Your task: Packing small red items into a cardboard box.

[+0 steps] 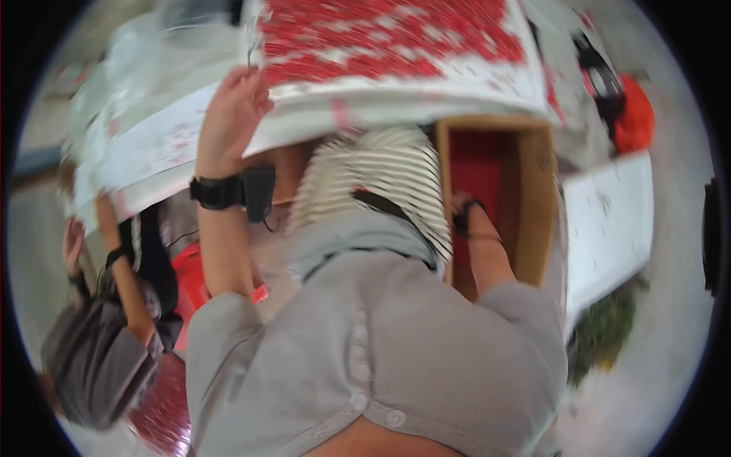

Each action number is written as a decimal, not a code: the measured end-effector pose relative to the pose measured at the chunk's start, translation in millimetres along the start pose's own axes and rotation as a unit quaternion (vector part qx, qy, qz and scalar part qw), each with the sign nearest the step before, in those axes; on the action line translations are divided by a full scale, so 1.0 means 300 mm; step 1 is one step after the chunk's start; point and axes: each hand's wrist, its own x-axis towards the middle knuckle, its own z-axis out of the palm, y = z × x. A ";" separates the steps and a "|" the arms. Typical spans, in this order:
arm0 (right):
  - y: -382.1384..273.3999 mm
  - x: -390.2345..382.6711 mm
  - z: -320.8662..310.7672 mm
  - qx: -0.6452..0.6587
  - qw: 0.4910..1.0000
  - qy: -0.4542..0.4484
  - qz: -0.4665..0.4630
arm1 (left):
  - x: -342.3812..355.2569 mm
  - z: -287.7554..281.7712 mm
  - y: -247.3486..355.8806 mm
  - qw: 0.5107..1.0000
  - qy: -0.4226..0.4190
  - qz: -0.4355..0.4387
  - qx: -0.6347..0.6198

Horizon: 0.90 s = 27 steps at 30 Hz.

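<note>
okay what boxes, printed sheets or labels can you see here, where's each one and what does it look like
Cardboard box: centre right, open, brown walls, red inside; right hand reaches in.
Printed sheet: top centre, white, dense red pattern; left hand holds its edge.
White board: right of the box, flat, rectangular, faint specks.

Open brown cardboard box [533,198], red inside, right of centre; flat white sheet covered with small red pieces [396,46] above it; white printed panel [609,221] at right
</note>
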 end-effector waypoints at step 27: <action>0.427 0.204 0.060 0.724 0.668 0.015 -0.173 | 0.019 0.464 -1.448 0.917 0.132 -0.287 0.243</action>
